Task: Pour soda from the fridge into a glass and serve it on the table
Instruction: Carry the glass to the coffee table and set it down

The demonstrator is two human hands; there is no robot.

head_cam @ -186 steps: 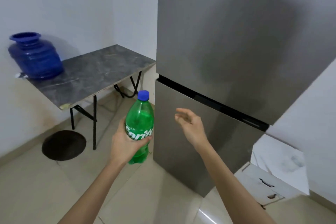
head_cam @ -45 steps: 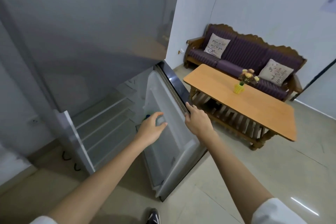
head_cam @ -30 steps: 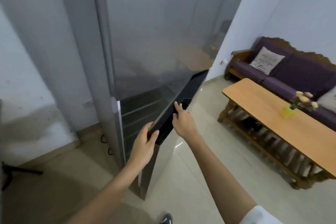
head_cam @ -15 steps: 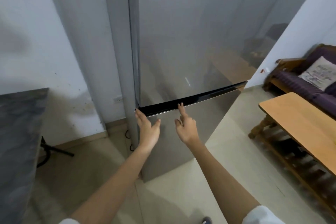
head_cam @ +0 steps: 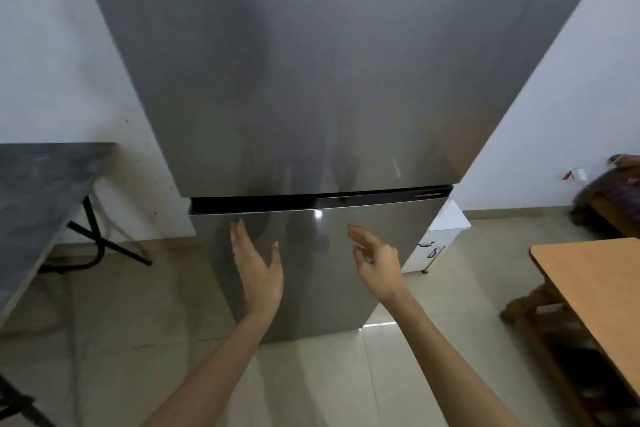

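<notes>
A tall grey fridge (head_cam: 311, 80) fills the middle of the head view, and both its doors are closed. My left hand (head_cam: 256, 267) is open with straight fingers in front of the lower door (head_cam: 311, 281), just below the dark gap between the doors. My right hand (head_cam: 375, 258) is open too, fingers loosely spread in front of the same door, a little to the right. Neither hand holds anything. No soda bottle and no glass are in view.
A dark marble-topped folding table (head_cam: 38, 191) stands at the left. A wooden coffee table (head_cam: 595, 288) is at the right, a sofa end (head_cam: 616, 191) beyond it. A small white cabinet (head_cam: 440, 239) sits right of the fridge. Pale tiled floor lies below.
The lower fridge door swung shut under both hands. The hands have come off its top edge and now sit in front of the closed door. The view turned to face the fridge.
</notes>
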